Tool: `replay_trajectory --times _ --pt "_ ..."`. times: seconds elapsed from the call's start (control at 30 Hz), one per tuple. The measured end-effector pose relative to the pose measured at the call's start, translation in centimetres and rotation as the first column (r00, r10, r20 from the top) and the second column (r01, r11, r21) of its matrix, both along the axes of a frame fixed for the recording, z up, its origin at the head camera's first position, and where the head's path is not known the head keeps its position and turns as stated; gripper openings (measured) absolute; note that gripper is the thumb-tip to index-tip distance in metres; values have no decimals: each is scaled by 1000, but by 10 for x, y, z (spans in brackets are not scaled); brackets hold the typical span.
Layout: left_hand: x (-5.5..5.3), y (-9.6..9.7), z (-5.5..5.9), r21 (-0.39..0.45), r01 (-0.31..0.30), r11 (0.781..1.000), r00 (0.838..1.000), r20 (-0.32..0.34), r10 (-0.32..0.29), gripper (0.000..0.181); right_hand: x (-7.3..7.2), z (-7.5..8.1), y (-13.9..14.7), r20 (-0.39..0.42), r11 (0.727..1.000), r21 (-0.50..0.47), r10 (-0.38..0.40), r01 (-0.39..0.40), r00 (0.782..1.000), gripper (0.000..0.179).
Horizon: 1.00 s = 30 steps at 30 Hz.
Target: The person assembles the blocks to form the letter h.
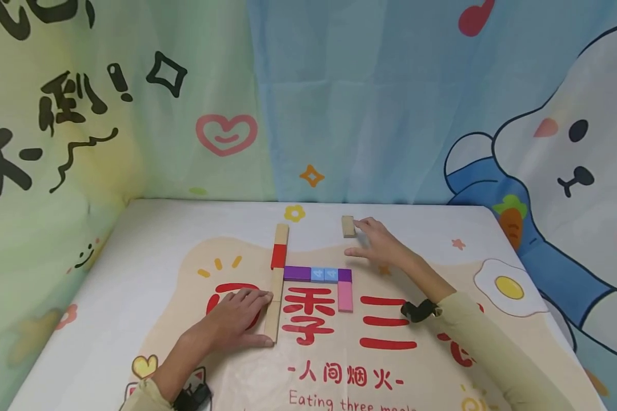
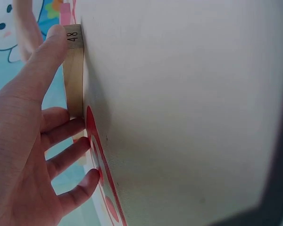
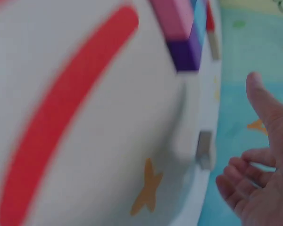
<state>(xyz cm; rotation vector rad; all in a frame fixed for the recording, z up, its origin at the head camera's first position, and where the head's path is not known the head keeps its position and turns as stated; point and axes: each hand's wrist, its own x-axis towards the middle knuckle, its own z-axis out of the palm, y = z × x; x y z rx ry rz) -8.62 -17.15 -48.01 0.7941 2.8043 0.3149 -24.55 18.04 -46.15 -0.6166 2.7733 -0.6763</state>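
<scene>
My left hand (image 1: 231, 319) lies along the left side of a long wooden block (image 1: 272, 322), thumb by its near end marked 48 and fingers lightly bent near its far end. That block begins a straight column running away from me, with another wooden block, a red block (image 1: 279, 256) and a wooden one at the far end. From the column a row leads right: a purple block (image 1: 297, 274), light blue blocks (image 1: 324, 275) and a purple end, with a pink block (image 1: 345, 297) turned towards me. At the back, my right hand (image 1: 380, 240) spreads its fingers, index tip at a small wooden block (image 1: 348, 227).
A printed cloth (image 1: 334, 354) with red characters covers the table, a fried-egg picture (image 1: 509, 285) at its right. Behind the table's back edge hangs a curtain (image 1: 339, 114) with cartoon prints. Black straps (image 1: 420, 311) sit on both wrists.
</scene>
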Motion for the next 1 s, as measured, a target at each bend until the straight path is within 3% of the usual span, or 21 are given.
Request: replay_trajectory --times 0.2,0.33,1.0 --pt "0 0 0 -16 -3 1000 1000 -16 3 92 -39 -10 2 37 998 -21 61 -60 997 93" --pt "0 0 -1 -17 -4 1000 1000 -19 3 92 -55 -16 5 58 995 -43 88 -86 994 89" --pt "1 1 0 -15 2 1000 1000 -16 -2 91 -70 -31 11 58 992 -87 92 -87 994 74"
